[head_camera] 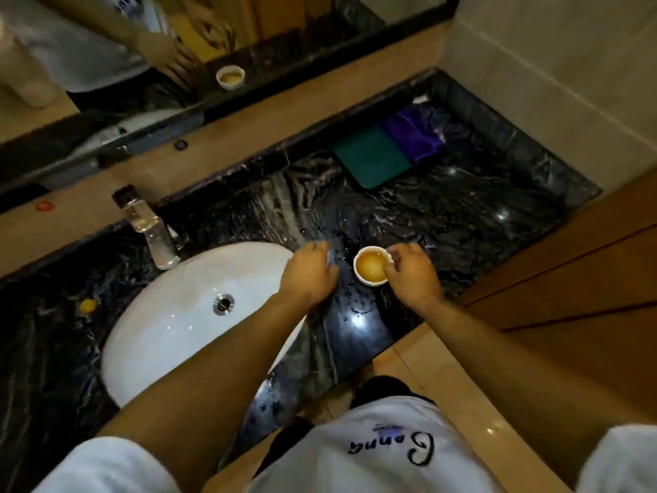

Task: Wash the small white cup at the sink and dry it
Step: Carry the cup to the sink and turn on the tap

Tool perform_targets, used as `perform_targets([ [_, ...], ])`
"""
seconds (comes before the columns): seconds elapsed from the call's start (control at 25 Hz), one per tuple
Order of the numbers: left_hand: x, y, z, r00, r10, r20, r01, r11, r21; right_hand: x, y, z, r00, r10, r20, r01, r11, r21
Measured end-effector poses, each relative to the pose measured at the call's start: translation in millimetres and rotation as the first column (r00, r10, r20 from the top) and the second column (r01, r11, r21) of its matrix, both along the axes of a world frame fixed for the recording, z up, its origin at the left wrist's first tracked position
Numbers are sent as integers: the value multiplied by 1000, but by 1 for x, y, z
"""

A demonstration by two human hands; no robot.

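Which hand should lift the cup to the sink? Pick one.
Right. The right hand already has its fingers at the rim of the cup; the left hand hovers beside it, touching nothing.

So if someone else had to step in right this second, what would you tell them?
Left hand: holds nothing, fingers loosely curled over the wet counter beside the sink.
Right hand: fingers at the rim of the small white cup, grip unclear.
The cup stands on the counter, yellowish liquid still inside.
Done: nothing.
Left: empty, wash, then dry; a green pad and purple cloth lie behind.
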State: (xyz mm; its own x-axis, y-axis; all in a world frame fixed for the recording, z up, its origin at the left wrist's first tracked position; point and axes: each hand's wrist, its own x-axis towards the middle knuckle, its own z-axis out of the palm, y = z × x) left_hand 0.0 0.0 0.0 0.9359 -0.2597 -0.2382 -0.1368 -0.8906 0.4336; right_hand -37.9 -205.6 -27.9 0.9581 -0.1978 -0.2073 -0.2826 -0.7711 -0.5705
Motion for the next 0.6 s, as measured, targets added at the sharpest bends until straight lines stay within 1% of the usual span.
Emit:
perform_targets([
  [0.08, 7, -25, -13, 987, 96, -125, -109, 989, -103, 9, -20, -12, 995, -66, -71, 70, 996, 55],
  [0.12, 5, -33, -20, 973, 140, -183, -166, 977, -134, 9, -27, -19, 992, -65, -108, 74, 994, 80],
  [0.16, 3, -43, -24, 952, 180, -249, -216, 968, -126, 8, -32, -23, 988, -51, -147, 66, 992, 104],
  [0.24, 3, -54, -35, 908, 254, -332, -308, 944, -120, 14, -39, -33, 980, -34, -195, 63, 988, 144],
  [0.4, 11, -65, -44, 852, 336, -402, -404, 910, -95, 23, -37, -44, 968, 19, -251, 29, 983, 184],
  [0.6, 11, -72, -49, 831, 369, -417, -459, 878, -138, 30, -29, -46, 965, 10, -260, 31, 988, 152],
])
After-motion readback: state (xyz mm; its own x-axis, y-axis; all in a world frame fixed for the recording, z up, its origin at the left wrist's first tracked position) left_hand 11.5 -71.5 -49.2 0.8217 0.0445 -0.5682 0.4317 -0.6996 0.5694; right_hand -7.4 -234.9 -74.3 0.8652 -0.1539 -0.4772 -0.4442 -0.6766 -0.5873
